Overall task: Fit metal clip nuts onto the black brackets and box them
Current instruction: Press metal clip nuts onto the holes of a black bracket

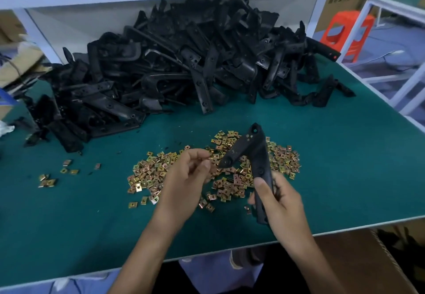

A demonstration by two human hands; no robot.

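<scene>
My right hand (279, 204) grips the lower leg of a black V-shaped bracket (251, 153) and holds it upright over the table. The bracket's shorter arm points down-left, toward my left hand (188, 178). My left hand pinches a small brass-coloured clip nut (212, 158) between thumb and fingertips, just left of that arm's tip. A wide scatter of loose clip nuts (156, 169) lies on the green table (322, 178) under both hands. A big heap of black brackets (184, 63) fills the back of the table.
A few stray clip nuts (49, 180) lie at the left. A brown cardboard box (358, 261) stands below the table's front edge at the right. A white shelf frame (41, 38) rises behind the heap. An orange stool (347, 31) stands beyond the right edge.
</scene>
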